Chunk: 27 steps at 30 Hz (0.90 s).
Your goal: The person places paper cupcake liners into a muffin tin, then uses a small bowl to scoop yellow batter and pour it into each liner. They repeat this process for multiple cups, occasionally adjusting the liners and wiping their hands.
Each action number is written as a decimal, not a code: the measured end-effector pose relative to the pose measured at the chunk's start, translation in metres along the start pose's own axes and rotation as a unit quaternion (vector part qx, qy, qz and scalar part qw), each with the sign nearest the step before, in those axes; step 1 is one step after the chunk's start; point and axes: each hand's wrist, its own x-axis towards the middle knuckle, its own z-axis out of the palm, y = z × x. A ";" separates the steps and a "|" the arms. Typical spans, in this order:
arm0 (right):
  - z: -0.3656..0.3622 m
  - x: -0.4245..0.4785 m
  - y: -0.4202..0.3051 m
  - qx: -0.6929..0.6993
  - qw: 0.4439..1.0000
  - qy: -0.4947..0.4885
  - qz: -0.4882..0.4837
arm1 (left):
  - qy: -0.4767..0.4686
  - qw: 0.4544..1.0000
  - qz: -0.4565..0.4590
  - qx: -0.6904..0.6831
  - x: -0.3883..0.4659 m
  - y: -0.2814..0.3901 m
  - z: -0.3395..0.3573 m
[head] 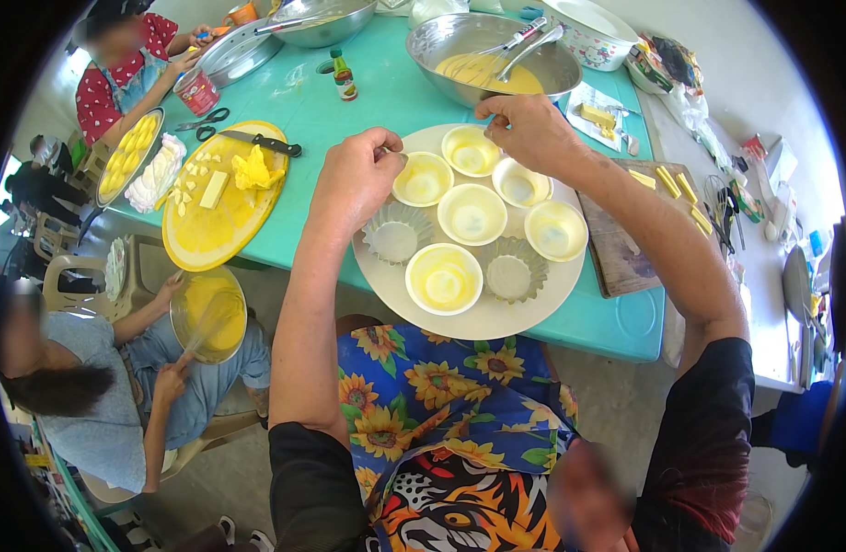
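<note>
My left hand (361, 169) has thumb and fingers drawn together at the rim of a white cup mold with yellow smears inside (423, 181). I cannot tell whether it grips that rim. Over the far edge of another smeared white cup (470, 152), my right hand (533, 131) has its fingers curled, their tips partly hidden. Both cups stand on a round cream tray (457, 326). More white cups sit there, including a middle one (472, 215) and a near one (443, 279). Two fluted metal tart molds (397, 232) are on the tray too.
Beyond the tray stands a steel bowl (423, 58) with yellow batter and a whisk. Cut butter sticks lie on a wooden board (623, 265) at right. Left, a yellow board (216, 238) bears butter and a knife (264, 141). A seated person whisks a bowl (174, 324); another works far left.
</note>
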 end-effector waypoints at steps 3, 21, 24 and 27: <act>0.003 0.000 0.003 -0.007 1.000 0.010 -0.014 | -0.007 1.000 -0.012 -0.008 -0.002 0.001 0.000; -0.001 -0.001 -0.004 0.046 0.999 -0.005 0.013 | 0.024 0.989 0.083 0.117 0.014 0.009 0.001; 0.002 -0.002 -0.007 0.037 0.999 0.015 0.002 | -0.018 0.990 0.088 0.110 0.024 0.011 0.007; 0.007 -0.001 -0.003 0.032 0.999 0.037 -0.021 | -0.045 0.989 0.079 0.120 0.029 0.019 0.010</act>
